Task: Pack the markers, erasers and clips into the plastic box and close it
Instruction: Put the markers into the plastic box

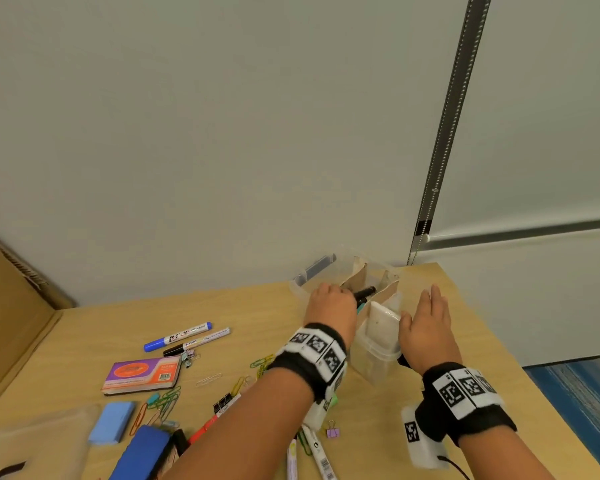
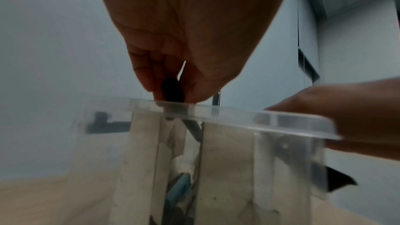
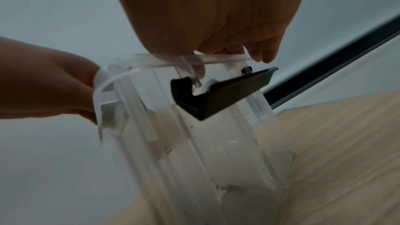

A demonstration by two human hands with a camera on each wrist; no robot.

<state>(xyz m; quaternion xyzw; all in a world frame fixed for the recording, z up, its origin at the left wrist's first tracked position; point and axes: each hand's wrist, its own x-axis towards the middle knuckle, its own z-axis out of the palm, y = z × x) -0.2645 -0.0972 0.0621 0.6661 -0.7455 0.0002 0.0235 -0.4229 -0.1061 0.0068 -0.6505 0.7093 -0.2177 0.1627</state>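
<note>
Plastic box [image 1: 371, 355]: clear, lidless, standing at the far right part of the wooden table [image 1: 458, 341] near the wall; brown cardboard dividers [image 1: 355, 277] upright inside; a black latch [image 3: 218, 95] hangs at its right side.
Black marker [image 1: 364, 293]: pinched at its end by the left hand [image 1: 329, 308], fingers curled round it, tip slanting down over the rim into a middle compartment; a teal item shows blurred below it.
White eraser [image 1: 381, 322]: upright in the near compartment.
Right hand [image 1: 428, 327]: fingers straight and together, laid flat against the box's right wall and rim; grasps nothing.
Loose on the table, left of the box:
- blue-capped marker [image 1: 177, 337] and black-capped marker [image 1: 198, 342], side by side;
- purple-and-orange packet [image 1: 142, 374];
- light blue eraser [image 1: 112, 422] and dark blue eraser [image 1: 142, 452], near edge;
- coloured paper clips [image 1: 165, 403] scattered; black binder clips [image 1: 222, 404]; lilac binder clip [image 1: 333, 432];
- red marker [image 1: 205, 429], part hidden by the left forearm;
- white markers [image 1: 321, 455] at the bottom edge.
Cardboard sheet [image 1: 11, 306]: leaning at far left.
</note>
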